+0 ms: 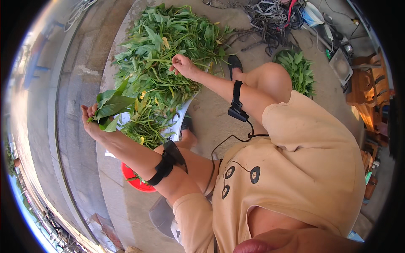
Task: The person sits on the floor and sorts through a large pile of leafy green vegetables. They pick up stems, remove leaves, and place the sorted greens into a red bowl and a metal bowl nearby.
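The left hand (90, 117) grips broad green leaves (113, 104) out over the left edge of the concrete slab (221, 111). The right hand (183, 65), fingers bent, is over a leafy heap (162, 46); white sheeting (180, 120) shows at the heap's near edge, near a red basin (137, 184).

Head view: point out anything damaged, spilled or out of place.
A few yellow leaves stand out in the mostly green heap of greens, perhaps wilted. To its right, dark strips lie in a messy tangle on the floor. Nothing else stands out.
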Demonstrator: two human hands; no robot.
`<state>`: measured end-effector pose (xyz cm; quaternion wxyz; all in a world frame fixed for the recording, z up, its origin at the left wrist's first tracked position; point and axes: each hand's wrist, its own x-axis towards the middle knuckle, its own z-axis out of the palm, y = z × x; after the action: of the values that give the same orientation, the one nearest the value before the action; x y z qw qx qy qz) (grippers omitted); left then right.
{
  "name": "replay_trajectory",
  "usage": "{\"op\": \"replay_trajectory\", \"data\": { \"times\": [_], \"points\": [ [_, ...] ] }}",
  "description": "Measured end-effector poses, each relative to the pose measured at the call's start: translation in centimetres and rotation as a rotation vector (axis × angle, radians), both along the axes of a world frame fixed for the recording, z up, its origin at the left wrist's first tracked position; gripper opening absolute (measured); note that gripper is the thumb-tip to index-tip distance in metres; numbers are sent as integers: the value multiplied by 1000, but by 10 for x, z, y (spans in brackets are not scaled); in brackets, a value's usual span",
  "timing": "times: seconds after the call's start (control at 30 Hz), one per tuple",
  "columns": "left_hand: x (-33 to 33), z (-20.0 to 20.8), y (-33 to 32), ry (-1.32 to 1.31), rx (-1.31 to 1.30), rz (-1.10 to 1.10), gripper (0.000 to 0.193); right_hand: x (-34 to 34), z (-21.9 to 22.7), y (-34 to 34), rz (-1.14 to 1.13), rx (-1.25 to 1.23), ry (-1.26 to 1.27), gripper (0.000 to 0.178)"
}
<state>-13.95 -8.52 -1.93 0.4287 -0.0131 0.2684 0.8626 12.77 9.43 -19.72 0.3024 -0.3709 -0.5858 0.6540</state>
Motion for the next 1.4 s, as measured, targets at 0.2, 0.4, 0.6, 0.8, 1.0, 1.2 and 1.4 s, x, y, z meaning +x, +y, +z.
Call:
{"op": "replay_trajectory", "data": {
  "times": [0.2, 0.4, 0.6, 0.8, 1.0, 1.2, 1.4],
  "points": [
    [-7, -1, -19, 8, -52, 87, 19, -79, -15, -76, 529, 349, -304, 27],
    [-2, 19, -24, 10, -24, 106, 13, -151, -37, -35, 418, 738, -665, 42],
    [11, 33, -17, -42, -14, 163, 8, -196, -59, -1, 661, 1048, -879, 28],
    [14, 29, -16, -35, 24, 115, 7, -163, -19, 15, 420, 1348, -484, 17],
    [8, 19, -11, -75, 22, 117, 9, -82, 15, 69, 110, 105, 53, 22],
    [15, 17, -5, -106, 10, 78, 24, -13, -35, 58, -80, 75, -21, 19],
    [35, 9, 34, 102, -197, 75, 8, -4, 26, 54, -27, -303, 161, 20]
  ]
}}
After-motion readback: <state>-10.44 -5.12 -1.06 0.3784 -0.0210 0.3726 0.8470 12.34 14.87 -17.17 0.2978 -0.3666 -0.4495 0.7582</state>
